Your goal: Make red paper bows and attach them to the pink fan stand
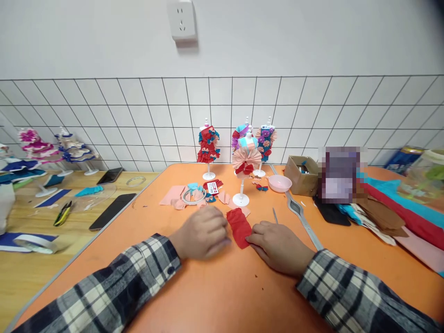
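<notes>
One red strip (239, 227); right fingers (255, 238) pinch it; left fingers (218, 227) curled, grip unclear.

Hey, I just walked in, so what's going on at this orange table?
A person's right hand holds the right edge of a piece of red crepe paper on the orange table. The left hand, slightly blurred, is at the paper's left side; whether it touches is unclear. Just beyond stands a miniature dress form with a pleated peach piece and a red bow. A pink bowl and an open cardboard box sit farther back, to the right.
</notes>
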{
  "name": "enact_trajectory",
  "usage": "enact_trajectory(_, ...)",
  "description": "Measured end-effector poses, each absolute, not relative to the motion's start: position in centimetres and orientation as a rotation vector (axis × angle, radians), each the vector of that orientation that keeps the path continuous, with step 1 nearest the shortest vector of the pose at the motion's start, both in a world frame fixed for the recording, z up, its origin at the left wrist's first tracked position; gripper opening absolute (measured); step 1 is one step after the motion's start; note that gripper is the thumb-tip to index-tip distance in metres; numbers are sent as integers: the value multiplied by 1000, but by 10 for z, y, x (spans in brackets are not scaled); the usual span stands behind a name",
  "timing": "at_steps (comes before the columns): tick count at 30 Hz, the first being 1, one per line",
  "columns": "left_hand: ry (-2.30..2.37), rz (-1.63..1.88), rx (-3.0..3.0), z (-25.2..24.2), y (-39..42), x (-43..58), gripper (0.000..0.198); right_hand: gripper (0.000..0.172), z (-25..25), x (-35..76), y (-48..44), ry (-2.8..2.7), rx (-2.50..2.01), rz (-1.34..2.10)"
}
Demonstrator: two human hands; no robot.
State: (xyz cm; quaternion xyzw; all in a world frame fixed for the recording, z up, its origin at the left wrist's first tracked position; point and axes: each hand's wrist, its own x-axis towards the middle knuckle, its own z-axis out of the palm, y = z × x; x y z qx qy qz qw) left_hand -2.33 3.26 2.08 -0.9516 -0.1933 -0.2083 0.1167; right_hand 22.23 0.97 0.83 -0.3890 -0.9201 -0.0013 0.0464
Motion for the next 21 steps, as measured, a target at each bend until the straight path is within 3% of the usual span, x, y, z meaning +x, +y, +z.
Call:
enact_trajectory(6, -891, -561, -2991, 10, 12, 15, 34, 27, 4, 223, 10, -2794, -1189, 55)
enact_trajectory(14, -787, -574, -2974, 6, 26, 10, 13, 30, 1, 231, 13, -2761, -1194, 150)
enact_trajectory(18, -835, -595, -2972, 6, 27, 18, 35, 29, -2, 229, 12, -2741, -1256, 147)
enact_trajectory(21, -867, -554, -2929, 4, 28, 25, 27, 30, -3, 227, 11, -2706, -1308, 138)
